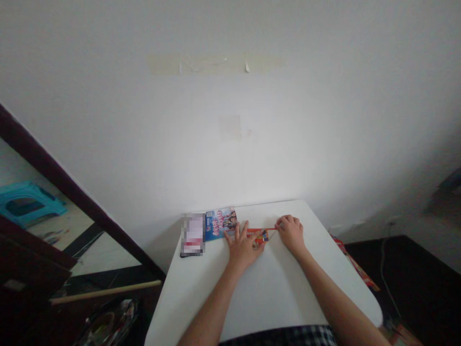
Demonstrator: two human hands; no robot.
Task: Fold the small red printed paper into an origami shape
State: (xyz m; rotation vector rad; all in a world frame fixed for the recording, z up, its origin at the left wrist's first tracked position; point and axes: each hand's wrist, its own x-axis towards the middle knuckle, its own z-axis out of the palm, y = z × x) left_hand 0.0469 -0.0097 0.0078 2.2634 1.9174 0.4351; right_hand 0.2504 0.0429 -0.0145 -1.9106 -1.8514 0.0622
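On the white table, my left hand lies with fingers spread, pressing down on a small red-orange printed packet that it partly covers. My right hand is closed in a pinch on the end of a thin red strip, which runs level from the packet's upper edge. A blue printed leaflet or packet lies under and left of my left fingertips; I cannot tell which it is. Left of it lies a phone-like thing with a dark edge, its face blurred out.
The white wall rises behind the table, with a tape mark on it. To the left are a dark frame, a blue plastic stool and a wooden stick. A cable hangs at right.
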